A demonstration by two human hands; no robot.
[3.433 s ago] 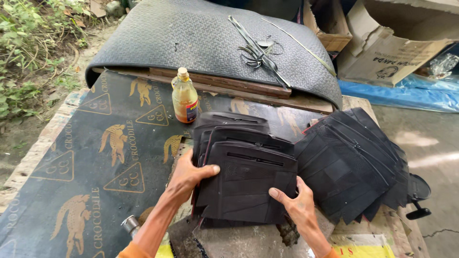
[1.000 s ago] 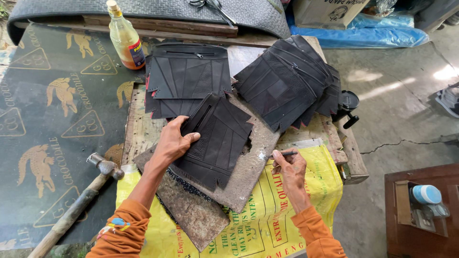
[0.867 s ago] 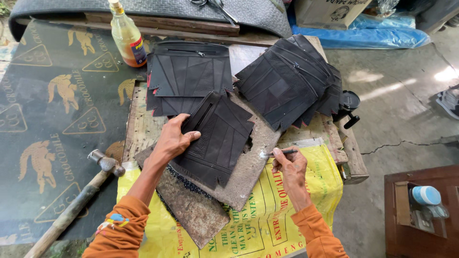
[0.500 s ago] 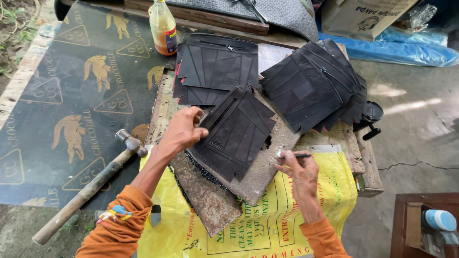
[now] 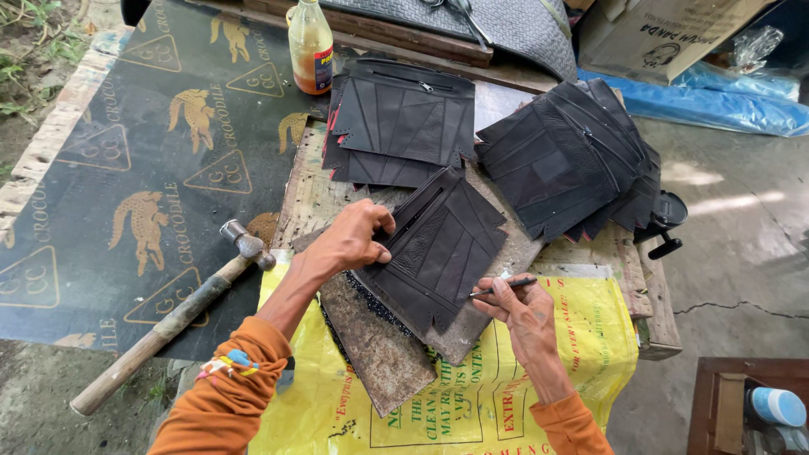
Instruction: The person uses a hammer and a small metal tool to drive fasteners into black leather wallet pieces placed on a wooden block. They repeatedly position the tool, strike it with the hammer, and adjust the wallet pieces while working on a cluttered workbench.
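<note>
A black stitched leather panel (image 5: 438, 244) lies tilted on a rusty metal plate (image 5: 379, 354) over a worn wooden board (image 5: 312, 190). My left hand (image 5: 350, 236) presses down on the panel's left edge with curled fingers. My right hand (image 5: 518, 303) holds a thin pen-like tool (image 5: 503, 288) whose tip touches the panel's right edge. Two stacks of similar black panels lie beyond: one stack (image 5: 404, 118) straight ahead, the other stack (image 5: 565, 160) fanned out to the right.
A hammer (image 5: 168, 316) with a wooden handle lies to the left on a black printed sheet (image 5: 126, 168). A bottle of yellow liquid (image 5: 310, 46) stands behind. A yellow sack (image 5: 472, 404) covers the near edge. A cardboard box (image 5: 666, 38) sits at the back right.
My left hand slid from the top of the panel to its left edge and curled. My right hand brought the tool against the panel's right edge. The view drew closer.
</note>
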